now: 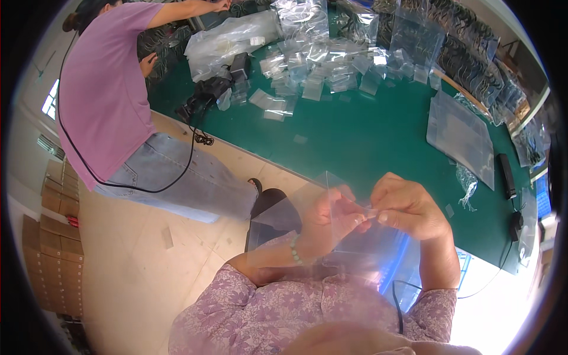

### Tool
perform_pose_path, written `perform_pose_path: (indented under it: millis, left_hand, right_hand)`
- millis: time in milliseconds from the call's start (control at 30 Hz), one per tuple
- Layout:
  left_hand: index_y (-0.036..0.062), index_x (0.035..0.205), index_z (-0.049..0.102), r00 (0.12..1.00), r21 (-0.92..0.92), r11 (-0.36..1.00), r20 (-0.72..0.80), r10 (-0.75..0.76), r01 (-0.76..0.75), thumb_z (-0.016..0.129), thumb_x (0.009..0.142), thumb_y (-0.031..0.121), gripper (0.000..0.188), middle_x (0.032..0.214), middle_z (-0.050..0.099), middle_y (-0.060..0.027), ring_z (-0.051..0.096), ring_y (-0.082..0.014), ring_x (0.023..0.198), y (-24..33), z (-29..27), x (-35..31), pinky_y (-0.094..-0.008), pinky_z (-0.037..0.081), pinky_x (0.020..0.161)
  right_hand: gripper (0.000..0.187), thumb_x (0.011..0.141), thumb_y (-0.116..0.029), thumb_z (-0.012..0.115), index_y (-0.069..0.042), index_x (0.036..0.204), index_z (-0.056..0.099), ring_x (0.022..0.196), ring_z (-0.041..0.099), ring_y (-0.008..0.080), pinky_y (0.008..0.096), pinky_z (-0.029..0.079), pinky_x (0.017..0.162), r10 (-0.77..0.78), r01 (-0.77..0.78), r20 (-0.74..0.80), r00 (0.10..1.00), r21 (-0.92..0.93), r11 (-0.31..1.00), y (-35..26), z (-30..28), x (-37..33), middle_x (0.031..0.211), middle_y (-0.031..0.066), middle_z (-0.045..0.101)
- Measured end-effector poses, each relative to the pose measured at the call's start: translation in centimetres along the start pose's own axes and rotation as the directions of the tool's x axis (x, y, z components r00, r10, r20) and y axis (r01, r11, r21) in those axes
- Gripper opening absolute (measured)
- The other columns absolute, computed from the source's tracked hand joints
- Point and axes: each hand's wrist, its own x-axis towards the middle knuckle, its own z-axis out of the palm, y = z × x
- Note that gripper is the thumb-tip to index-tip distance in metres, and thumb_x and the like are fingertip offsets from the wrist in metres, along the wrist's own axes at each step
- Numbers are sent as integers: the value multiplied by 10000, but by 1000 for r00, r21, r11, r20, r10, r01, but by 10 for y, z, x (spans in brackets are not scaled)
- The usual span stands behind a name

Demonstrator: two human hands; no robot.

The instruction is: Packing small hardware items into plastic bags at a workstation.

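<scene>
The left hand has its grip closed on a clear plastic bag: the fingers curl in behind the film and show through it, with the thumb on the near side, pinching the sheet close to its upper edge. The right hand also has its grip pressed together, thumb and forefinger nipped on a small tab of the same bag just beside the left fingertips, so the two grips almost touch.

Both forearms rise from the lower edge in flowered sleeves and bend inward, bringing the hands together in front of the chest. The left wrist carries a pale green bead bracelet. The right hand lies knuckles up, with its fingers folded toward the left hand.

The bag hangs between and below the two grips, draped over the left hand and forearm, with one corner standing up just above the left grip. It is held in the air, clear of the green surface, which lies beyond the grips.

Farther off on that surface, well apart from the grips, lies a heap of small clear bags. A larger flat clear bag lies beyond the right grip. Far off to the left of the left grip, another person in a pink shirt leans over the surface.
</scene>
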Motion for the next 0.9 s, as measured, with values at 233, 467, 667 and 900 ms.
perform_pose_path:
  millis: [233, 467, 667, 900]
  left_hand:
    - [95, 1134, 475, 999, -81, 997, -47, -10, 6, 647, 907, -60, 324, 1022, 647, -90, 681, -183, 937, -2, 1, -3, -326, 583, 815]
    - [66, 1120, 521, 980, 59, 988, -135, 147, -140, 668, 877, -91, 324, 1057, 628, -66, 608, -111, 943, -10, 2, 0, -263, 524, 828]
    - [5, 995, 626, 973, 57, 994, -208, 104, -94, 633, 880, -129, 176, 971, 647, -110, 648, -190, 922, -4, 11, -6, -310, 551, 803]
    - [0, 1086, 604, 976, 190, 959, -24, 219, -210, 597, 923, -98, 191, 993, 624, -99, 649, -228, 895, -14, 5, -13, -360, 553, 827]
  right_hand:
    - [129, 786, -101, 737, 8, 855, 741, 794, 588, 211, 324, 448, 661, 65, -69, -68, 996, -63, 996, -6, 11, -2, 850, 91, 653]
    - [136, 801, 13, 698, 15, 932, 736, 809, 615, 224, 331, 483, 662, -117, 20, -219, 969, -400, 916, -4, 38, -8, 897, 104, 665]
    - [208, 842, -63, 655, 35, 1010, 727, 900, 627, 284, 359, 503, 752, -111, 52, -165, 980, -326, 944, -10, 35, -15, 988, 171, 671]
    - [300, 814, -127, 687, 49, 1056, 711, 980, 612, 307, 391, 484, 847, 63, -64, -97, 993, -4, 998, 4, 22, -25, 1111, 192, 659]
